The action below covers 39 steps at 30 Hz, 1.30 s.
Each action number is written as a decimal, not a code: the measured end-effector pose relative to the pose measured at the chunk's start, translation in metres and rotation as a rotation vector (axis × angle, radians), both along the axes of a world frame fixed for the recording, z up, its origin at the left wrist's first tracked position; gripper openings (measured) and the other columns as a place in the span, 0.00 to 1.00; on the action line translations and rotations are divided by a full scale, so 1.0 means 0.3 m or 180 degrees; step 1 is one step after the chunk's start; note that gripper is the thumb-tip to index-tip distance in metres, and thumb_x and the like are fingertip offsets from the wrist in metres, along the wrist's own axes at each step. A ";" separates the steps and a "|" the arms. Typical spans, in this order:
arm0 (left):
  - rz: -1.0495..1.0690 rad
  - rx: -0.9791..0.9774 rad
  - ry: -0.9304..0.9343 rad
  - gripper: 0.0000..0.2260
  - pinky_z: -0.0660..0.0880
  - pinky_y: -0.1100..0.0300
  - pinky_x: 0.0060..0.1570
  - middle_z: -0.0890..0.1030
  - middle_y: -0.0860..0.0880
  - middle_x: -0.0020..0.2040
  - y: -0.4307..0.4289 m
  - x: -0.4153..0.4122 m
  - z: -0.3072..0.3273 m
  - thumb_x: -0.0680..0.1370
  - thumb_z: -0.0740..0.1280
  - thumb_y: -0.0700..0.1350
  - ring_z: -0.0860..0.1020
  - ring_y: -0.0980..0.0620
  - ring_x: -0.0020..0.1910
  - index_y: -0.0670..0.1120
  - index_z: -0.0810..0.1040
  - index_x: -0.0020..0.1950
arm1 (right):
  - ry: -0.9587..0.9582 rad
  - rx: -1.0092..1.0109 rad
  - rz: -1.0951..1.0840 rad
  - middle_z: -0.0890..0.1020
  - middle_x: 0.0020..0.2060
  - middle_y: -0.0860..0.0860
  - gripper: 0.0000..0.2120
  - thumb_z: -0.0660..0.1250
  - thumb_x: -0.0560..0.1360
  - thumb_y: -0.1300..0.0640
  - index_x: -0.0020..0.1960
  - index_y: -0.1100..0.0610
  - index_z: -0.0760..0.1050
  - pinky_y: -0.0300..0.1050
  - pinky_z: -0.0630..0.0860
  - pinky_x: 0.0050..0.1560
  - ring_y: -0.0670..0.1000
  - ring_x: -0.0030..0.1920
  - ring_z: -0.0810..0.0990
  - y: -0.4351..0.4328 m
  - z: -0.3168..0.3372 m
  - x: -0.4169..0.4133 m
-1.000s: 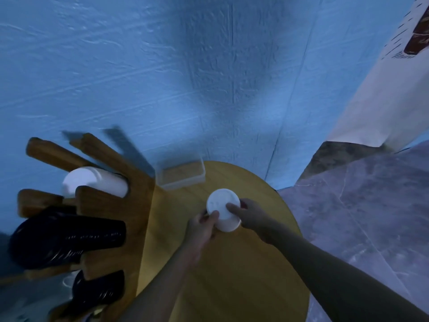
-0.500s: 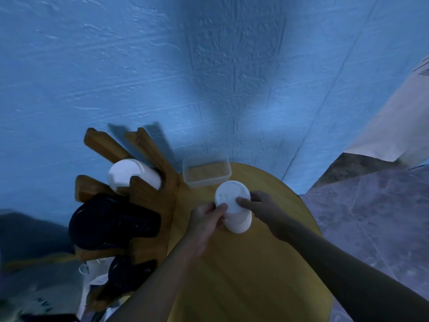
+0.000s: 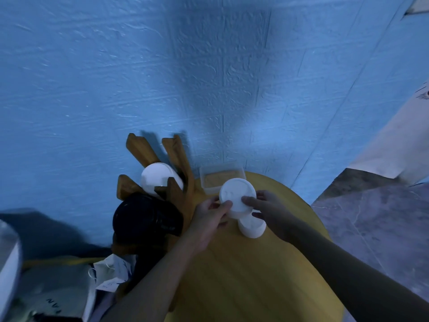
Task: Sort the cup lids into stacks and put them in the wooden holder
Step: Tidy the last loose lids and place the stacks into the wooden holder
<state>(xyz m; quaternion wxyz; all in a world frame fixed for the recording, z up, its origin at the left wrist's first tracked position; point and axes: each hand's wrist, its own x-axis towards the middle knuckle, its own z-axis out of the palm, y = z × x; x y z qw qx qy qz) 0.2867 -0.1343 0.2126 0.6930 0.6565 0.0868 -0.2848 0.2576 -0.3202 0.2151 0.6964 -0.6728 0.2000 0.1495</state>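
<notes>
Left hand [image 3: 209,217] — forearm in from 7 o'clock, fingers curled, thumb on the 8 o'clock rim of the white lid stack [image 3: 235,194]. Right hand [image 3: 272,212] — forearm in from 4 o'clock, thumb on the 4 o'clock rim, fingers wrapped behind.

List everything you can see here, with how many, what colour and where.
white lid stack: one, white, far part of table, between both hands
wooden holder: one, brown, table's left edge
white lids: one stack, white, holder's upper slot
black lids: one stack, black, slot below
clear container: one, transparent, by the wall
table: one, yellow wood, round
left hand: fingers grip stack's left side
right hand: fingers grip its right side
</notes>
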 end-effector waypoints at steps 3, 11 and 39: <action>-0.0028 0.0097 -0.0299 0.20 0.80 0.56 0.48 0.82 0.47 0.59 0.032 0.006 0.073 0.77 0.73 0.50 0.82 0.48 0.56 0.48 0.77 0.68 | -0.0167 0.0005 -0.0027 0.80 0.57 0.53 0.25 0.75 0.71 0.49 0.64 0.51 0.70 0.56 0.77 0.60 0.53 0.56 0.81 0.035 0.104 -0.001; 0.0125 0.0608 -0.1475 0.14 0.81 0.59 0.53 0.85 0.55 0.51 0.220 0.026 0.471 0.76 0.72 0.55 0.83 0.57 0.50 0.53 0.82 0.59 | -0.1213 -0.0014 0.0081 0.81 0.56 0.54 0.23 0.75 0.69 0.48 0.62 0.47 0.75 0.54 0.80 0.55 0.54 0.53 0.83 0.184 0.436 0.040; -0.0196 0.1260 -0.1359 0.14 0.80 0.58 0.49 0.85 0.46 0.48 0.614 0.304 0.275 0.79 0.71 0.49 0.84 0.51 0.48 0.51 0.77 0.64 | -0.0300 -0.0446 0.0199 0.82 0.49 0.51 0.25 0.72 0.74 0.49 0.68 0.53 0.69 0.51 0.78 0.59 0.50 0.52 0.81 0.583 0.277 0.266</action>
